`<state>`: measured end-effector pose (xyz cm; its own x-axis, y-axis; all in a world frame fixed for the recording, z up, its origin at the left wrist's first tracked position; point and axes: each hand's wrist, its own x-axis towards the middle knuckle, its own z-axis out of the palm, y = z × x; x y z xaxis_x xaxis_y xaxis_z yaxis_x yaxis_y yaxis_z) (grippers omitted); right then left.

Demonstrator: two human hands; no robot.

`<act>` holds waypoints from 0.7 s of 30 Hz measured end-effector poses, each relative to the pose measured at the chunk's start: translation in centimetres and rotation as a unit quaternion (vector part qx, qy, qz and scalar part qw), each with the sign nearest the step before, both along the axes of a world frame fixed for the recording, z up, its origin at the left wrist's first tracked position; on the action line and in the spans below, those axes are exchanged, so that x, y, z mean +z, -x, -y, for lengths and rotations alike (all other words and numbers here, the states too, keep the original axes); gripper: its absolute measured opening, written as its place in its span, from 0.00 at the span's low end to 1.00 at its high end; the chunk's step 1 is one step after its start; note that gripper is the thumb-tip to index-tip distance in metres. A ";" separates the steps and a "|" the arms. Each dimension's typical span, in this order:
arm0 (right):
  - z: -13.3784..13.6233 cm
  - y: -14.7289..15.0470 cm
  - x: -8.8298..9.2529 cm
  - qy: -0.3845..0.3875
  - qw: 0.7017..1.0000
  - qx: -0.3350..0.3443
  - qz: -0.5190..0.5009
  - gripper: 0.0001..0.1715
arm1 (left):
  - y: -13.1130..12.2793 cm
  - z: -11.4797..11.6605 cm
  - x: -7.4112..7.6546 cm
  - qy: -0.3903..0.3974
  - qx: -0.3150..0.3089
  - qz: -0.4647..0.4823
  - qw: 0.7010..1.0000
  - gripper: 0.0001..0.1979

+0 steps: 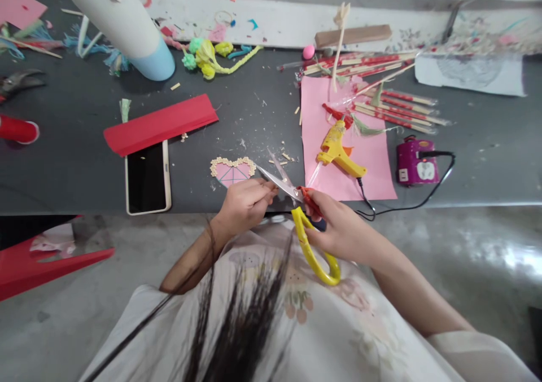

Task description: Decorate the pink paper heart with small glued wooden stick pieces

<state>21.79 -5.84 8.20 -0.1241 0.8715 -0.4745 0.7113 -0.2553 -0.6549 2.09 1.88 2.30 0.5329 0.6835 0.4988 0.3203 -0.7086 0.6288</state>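
Note:
Scissors [318, 258] with one yellow and one red handle loop are in my right hand [339, 229]. Their blades stand apart and point up and left, toward the fingertips of my left hand [245, 204]. That hand is closed in a pinch; what lies between its thumb and fingers is too small to make out. Just beyond it, a pink paper heart [232, 172] with dark lines lies on the table, partly covered by the hand. Small pale pieces edge its top. Short cut bits of stick [279, 161] are scattered near the blades.
A yellow glue gun [336, 148] rests on pink paper [311, 122], its cord running to a purple power box [417, 170]. Packs of sticks [393, 108] lie behind. Leftward are a phone [146, 179], folded red paper [165, 123] and a white-blue bottle [144, 43].

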 end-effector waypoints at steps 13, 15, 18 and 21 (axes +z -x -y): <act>0.6 0.2 0.3 0.023 1.000 0.016 0.000 0.29 | 0.8 -1.4 1.3 0.056 -0.075 0.024 0.995 0.19; 0.5 0.3 0.4 0.025 1.000 0.013 0.001 0.31 | 0.7 -1.4 1.4 0.058 -0.075 0.030 0.995 0.19; 0.4 0.4 0.5 0.030 0.999 0.013 -0.001 0.33 | 0.6 -1.4 1.3 0.072 -0.079 0.036 0.994 0.19; 0.3 0.2 0.5 0.025 0.999 0.018 -0.009 0.34 | 0.6 -1.6 1.3 0.089 -0.087 0.039 0.991 0.20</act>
<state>21.55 -6.13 8.70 -0.1632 0.8414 -0.5151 0.7089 -0.2631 -0.6544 1.52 3.47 3.57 0.6151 0.6652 0.4233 0.1475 -0.6245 0.7670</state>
